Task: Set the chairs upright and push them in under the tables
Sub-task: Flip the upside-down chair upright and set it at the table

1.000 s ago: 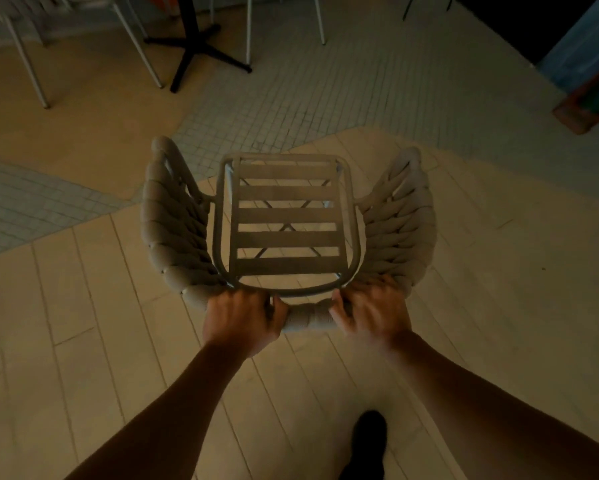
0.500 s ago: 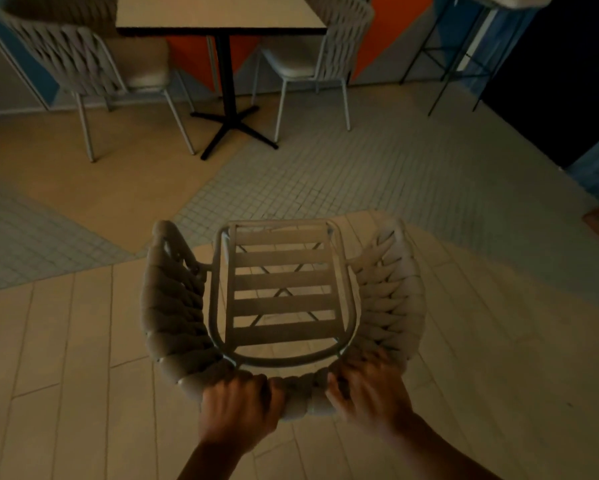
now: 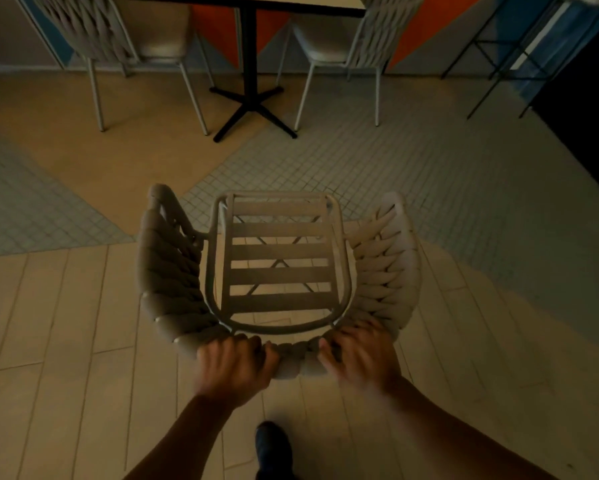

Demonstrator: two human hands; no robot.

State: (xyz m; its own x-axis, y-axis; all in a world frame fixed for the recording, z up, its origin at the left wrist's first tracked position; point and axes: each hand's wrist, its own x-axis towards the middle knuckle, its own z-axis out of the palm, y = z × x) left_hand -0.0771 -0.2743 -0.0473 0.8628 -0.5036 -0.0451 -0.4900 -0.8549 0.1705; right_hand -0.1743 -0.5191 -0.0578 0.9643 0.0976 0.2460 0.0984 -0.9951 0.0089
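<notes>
Both hands are clamped on the chair's (image 3: 279,268) woven back rim, left hand (image 3: 234,367) and right hand (image 3: 360,358) with fingers curled over it, side by side. The chair's upright on the plank floor, slatted seat bare, with the table (image 3: 249,1) well ahead.

The woven-back chair (image 3: 280,271) stands upright at the centre of the frame, its slatted seat bare (no cushion), its curved grey rope back wrapping round toward the lower edge. At the top of the frame, two matching cushioned chairs (image 3: 111,39) (image 3: 353,39) stand upright on either side of the pedestal table (image 3: 249,64).
</notes>
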